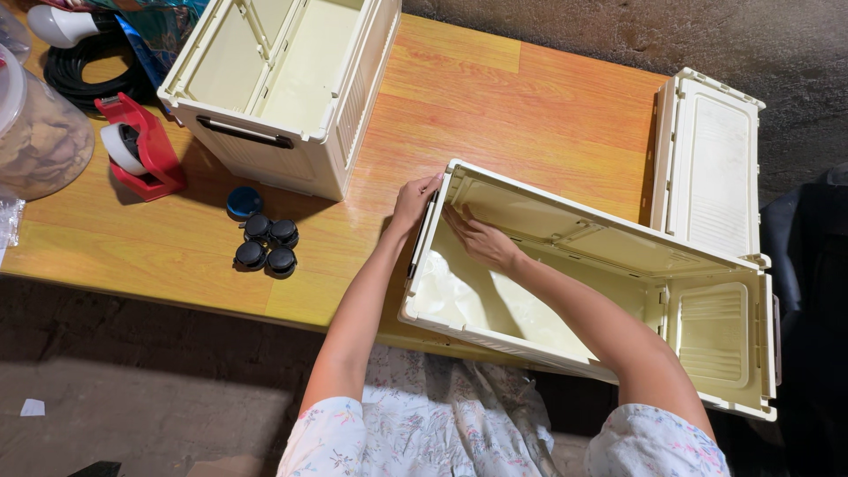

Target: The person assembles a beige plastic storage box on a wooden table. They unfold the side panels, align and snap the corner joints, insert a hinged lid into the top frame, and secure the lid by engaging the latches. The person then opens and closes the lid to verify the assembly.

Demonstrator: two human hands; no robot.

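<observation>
- Nearest me, a cream folding crate point(495, 305) lies at the bench's near edge, hanging partly over it, its open side up.
- The left hand point(413, 203) grips the crate's left end wall from outside, fingers curled over the rim.
- The right hand point(481, 240) reaches inside the crate, fingers spread flat against the inner face of that same end wall, holding nothing loose.
- Left of the hands, four black caster wheels point(267, 244) sit clustered on the wooden bench point(530, 106), a dark blue round cap point(244, 201) just beyond them.
- Toward the right edge, a cream lid panel point(711, 168) lies flat, beside the crate's far wall.
- Farther back, a second cream crate point(283, 84) stands open near the far edge.
- At the far left corner sit a red tape dispenser point(141, 146), a clear jar point(35, 132) and a coiled black cable point(84, 66).
</observation>
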